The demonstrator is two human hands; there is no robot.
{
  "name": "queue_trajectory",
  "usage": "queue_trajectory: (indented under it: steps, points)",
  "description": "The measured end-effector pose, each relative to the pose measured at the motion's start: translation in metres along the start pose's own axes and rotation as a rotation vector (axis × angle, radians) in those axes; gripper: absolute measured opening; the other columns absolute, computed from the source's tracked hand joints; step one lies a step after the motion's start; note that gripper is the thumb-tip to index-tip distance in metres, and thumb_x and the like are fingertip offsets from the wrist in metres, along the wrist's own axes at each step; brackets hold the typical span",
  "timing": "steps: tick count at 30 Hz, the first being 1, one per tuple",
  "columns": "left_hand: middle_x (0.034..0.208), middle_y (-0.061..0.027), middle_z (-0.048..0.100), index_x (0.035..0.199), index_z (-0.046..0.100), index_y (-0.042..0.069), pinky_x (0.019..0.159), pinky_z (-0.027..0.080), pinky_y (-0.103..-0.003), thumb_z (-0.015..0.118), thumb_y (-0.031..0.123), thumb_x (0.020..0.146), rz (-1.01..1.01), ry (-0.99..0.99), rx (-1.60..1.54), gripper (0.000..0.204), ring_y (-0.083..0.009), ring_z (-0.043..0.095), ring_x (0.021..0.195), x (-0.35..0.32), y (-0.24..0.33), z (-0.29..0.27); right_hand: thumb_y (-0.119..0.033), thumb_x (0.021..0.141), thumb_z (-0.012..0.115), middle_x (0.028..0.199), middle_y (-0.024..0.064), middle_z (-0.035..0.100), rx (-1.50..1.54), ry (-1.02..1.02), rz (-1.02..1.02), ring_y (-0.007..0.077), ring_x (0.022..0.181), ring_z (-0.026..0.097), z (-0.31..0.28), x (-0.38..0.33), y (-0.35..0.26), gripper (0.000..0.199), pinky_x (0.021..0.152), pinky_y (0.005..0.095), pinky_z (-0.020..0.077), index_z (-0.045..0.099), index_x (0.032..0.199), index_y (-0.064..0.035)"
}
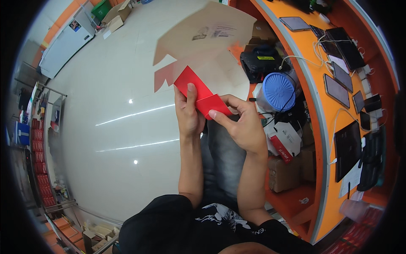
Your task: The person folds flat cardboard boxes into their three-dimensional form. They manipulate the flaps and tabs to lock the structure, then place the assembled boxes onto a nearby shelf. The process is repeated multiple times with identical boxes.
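A bright red piece of paper or thin card is held up in front of my lap, between both hands. Its lower right end forms a folded or overlapping flap. My left hand grips the longer part, with the thumb lying on top and the other fingers hidden behind. At the flap end, my right hand pinches the same red paper, thumb on its near face and fingers behind the edge.
Flat cardboard lies beyond my hands over the pale tiled floor. To the right, an orange counter bears several phones, cables and a dark tablet. Beneath it are a blue-lidded tub and boxes. A white freezer stands far left.
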State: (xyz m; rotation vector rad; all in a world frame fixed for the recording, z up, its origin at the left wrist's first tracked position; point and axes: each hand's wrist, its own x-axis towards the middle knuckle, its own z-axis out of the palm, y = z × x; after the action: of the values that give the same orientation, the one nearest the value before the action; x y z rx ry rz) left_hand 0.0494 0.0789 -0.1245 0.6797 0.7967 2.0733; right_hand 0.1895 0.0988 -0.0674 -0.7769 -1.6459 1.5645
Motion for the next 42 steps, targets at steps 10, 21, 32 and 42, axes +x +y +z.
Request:
queue_trajectory:
  steps: [10,21,32,42]
  points:
    - [0.128,-0.0123,0.060,0.142,0.042,0.006,0.096,0.053,-0.041,0.063,-0.001,0.098,-0.161,0.013,0.144,0.049,-0.0223,0.061,0.118,-0.001,0.012,0.003,-0.014,0.098,0.063,0.091,0.0137,0.071,-0.308,0.068,-0.041,0.0257,0.079,0.064,-0.003,0.004,0.035,0.017,0.084,0.0381,0.0438,0.070,0.103,0.0000]
    - [0.124,-0.0126,0.061,0.143,0.039,0.006,0.093,0.053,-0.040,0.060,-0.005,0.098,-0.105,-0.005,0.102,0.051,-0.0219,0.061,0.113,0.002,0.004,0.002,-0.018,0.098,0.063,0.100,0.0087,0.070,-0.177,0.059,-0.056,0.0231,0.084,0.060,-0.003,0.005,0.048,0.018,0.095,0.0361,0.0334,0.071,0.108,-0.0045]
    - [0.122,-0.0115,0.061,0.140,0.040,0.007,0.096,0.051,-0.041,0.060,-0.005,0.097,-0.092,-0.007,0.132,0.049,-0.0215,0.061,0.113,0.000,-0.003,0.002,-0.012,0.094,0.071,0.095,0.0135,0.073,-0.060,0.107,-0.017,0.0257,0.094,0.066,-0.006,0.003,0.048,0.018,0.092,0.0375,0.0452,0.072,0.107,-0.0004]
    - [0.121,-0.0088,0.059,0.142,0.038,0.011,0.092,0.053,-0.041,0.057,0.000,0.100,-0.036,-0.016,0.035,0.048,-0.0217,0.061,0.110,-0.004,-0.006,0.011,-0.011,0.092,0.073,0.088,0.0128,0.073,-0.419,0.448,-0.417,0.0262,0.083,0.066,0.005,0.008,0.050,0.032,0.090,0.0387,0.0443,0.070,0.122,0.0020]
